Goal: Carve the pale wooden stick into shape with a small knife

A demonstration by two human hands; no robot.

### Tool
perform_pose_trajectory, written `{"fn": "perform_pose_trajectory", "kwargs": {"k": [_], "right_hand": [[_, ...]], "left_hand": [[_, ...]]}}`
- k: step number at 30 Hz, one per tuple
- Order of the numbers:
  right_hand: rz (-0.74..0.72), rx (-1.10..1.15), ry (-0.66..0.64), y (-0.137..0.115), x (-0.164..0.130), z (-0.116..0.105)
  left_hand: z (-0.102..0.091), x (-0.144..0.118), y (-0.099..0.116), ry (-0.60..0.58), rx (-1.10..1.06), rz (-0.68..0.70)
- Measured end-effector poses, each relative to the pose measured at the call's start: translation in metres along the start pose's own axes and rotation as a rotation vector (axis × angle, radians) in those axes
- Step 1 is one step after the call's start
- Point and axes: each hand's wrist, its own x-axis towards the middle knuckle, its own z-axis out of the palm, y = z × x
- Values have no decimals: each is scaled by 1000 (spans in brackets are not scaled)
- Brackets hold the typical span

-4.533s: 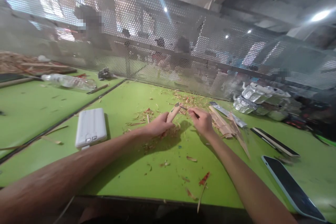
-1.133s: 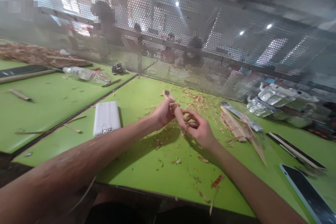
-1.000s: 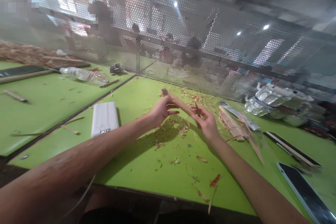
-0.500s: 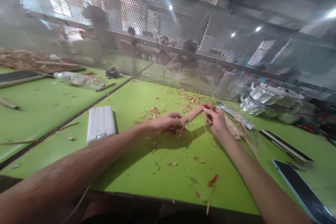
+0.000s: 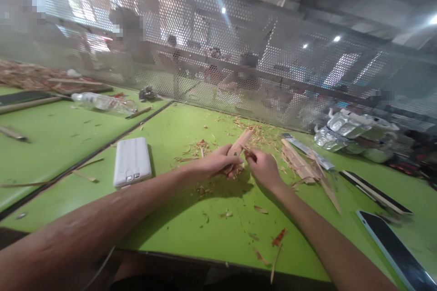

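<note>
My left hand grips a short flat wooden stick that points up and away from me over the green table. My right hand is closed right beside it, pressed against the stick's lower part; it seems to pinch a thin blade or sliver, too small to make out. Wood shavings lie scattered under and behind both hands.
A white power bank lies to the left. A pile of wooden strips and a metal strip lie to the right, with a phone near the right edge. A plastic bottle lies far left. Perforated mesh screens the back.
Over the last second my left hand turned the stick from lying toward the right to pointing up and away, and my right hand came down from the stick's tip to its base.
</note>
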Motion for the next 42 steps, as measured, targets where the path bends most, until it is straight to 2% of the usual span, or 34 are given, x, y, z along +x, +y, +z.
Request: {"fn": "perform_pose_trajectory", "kwargs": {"k": [3, 6, 14, 22, 31, 39, 42], "right_hand": [[31, -197, -69, -16, -5, -1], [51, -297, -95, -24, -8, -2], [-56, -379, -84, -18, -11, 0], [48, -501, -76, -17, -7, 6], [67, -412, -19, -7, 0, 10], [53, -491, -84, -7, 0, 3], [124, -522, -131, -5, 6, 0]], "left_hand": [[2, -1, 1, 27, 1, 6], [4, -1, 1, 80, -4, -2], [16, -2, 4, 242, 49, -7], [20, 1, 2, 307, 166, -28], [24, -2, -3, 296, 305, -17], [24, 0, -2, 228, 289, -16], [25, -3, -3, 176, 256, -31]]}}
